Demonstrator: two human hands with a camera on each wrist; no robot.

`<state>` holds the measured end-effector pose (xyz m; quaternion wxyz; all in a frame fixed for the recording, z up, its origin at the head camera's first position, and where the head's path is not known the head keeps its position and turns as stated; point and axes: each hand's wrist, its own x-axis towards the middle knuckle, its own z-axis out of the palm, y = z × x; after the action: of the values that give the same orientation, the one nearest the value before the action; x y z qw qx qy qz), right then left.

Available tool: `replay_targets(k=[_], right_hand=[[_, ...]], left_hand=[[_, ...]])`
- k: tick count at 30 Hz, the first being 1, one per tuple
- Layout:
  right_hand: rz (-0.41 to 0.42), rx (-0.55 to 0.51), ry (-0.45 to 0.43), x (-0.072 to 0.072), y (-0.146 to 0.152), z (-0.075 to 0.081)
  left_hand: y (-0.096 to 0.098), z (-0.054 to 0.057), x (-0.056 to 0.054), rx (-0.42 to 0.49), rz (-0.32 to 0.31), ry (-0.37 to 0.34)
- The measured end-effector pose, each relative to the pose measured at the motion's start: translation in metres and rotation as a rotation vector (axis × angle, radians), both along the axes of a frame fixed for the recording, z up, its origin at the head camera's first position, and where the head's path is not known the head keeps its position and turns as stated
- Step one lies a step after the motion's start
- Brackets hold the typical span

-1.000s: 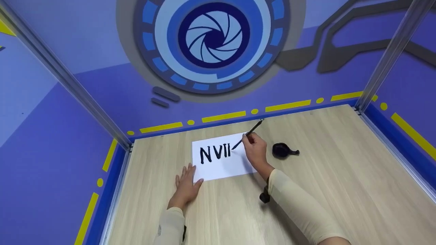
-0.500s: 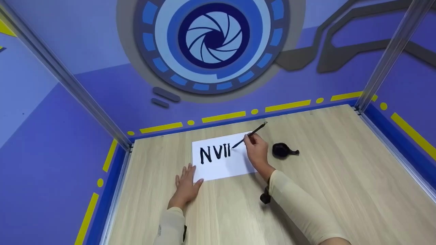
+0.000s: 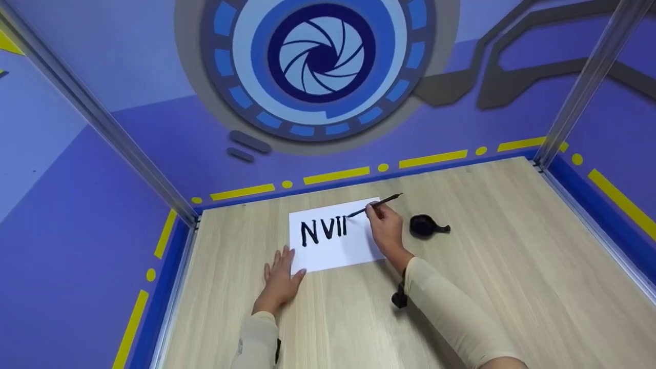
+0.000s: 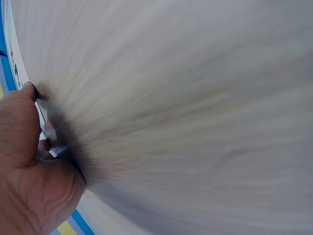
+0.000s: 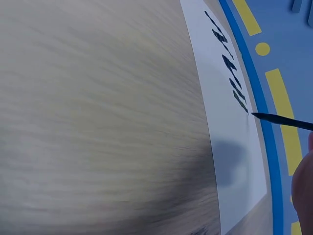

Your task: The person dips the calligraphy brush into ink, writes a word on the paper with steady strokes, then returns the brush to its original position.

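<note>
A white sheet of paper (image 3: 328, 259) lies on the table, with black brush strokes (image 3: 310, 233) reading like "N V I I" across its upper half. My right hand (image 3: 385, 228) pinches a thin black writing brush (image 3: 387, 200), whose handle slants up to the right. The brush tip sits right at the top of the last stroke; in the right wrist view the pointed brush (image 5: 279, 120) shows close by that stroke's end. At the paper's lower left corner, my left hand (image 3: 282, 279) rests with fingers spread along the edge. In the left wrist view the left hand (image 4: 29, 161) lies against the table.
A small black ink dish (image 3: 423, 226) with a short handle stands on the wooden table (image 3: 492, 266), right of my right hand. Blue and purple panels (image 3: 154, 148) wall the table at the back and both sides.
The brush has tilted lower, its handle end swinging right and down. Its tip has moved slightly up and left to the top of the last stroke. The left hand has not moved.
</note>
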<state>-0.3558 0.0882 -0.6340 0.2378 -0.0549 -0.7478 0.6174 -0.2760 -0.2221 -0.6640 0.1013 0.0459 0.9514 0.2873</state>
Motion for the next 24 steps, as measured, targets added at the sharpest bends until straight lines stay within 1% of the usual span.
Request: replay_targets(k=[5,9,12,17,24], right_hand=[[0.024,0.019,-0.017,-0.0009,-0.0026,-0.0008],[0.019,0.054,-0.039,-0.0015,-0.0046,-0.0009],[0.009,0.081,-0.039,-0.0020,-0.0045,-0.0007],[0.008,0.095,-0.031,-0.0028,-0.0044,-0.0009],[0.021,0.127,-0.056,-0.0034,-0.0054,-0.0014]], left_hand=[[0.0000,-0.0001,0.0010,-0.004,0.005,-0.008],[0.0003,-0.0009,0.0011,0.008,-0.001,0.011],[0.0012,0.0000,0.0005,0.018,-0.006,0.031],[0.0020,0.0005,-0.0002,0.013,-0.001,0.027],[0.0018,0.0007,0.0003,-0.006,0.009,0.004]])
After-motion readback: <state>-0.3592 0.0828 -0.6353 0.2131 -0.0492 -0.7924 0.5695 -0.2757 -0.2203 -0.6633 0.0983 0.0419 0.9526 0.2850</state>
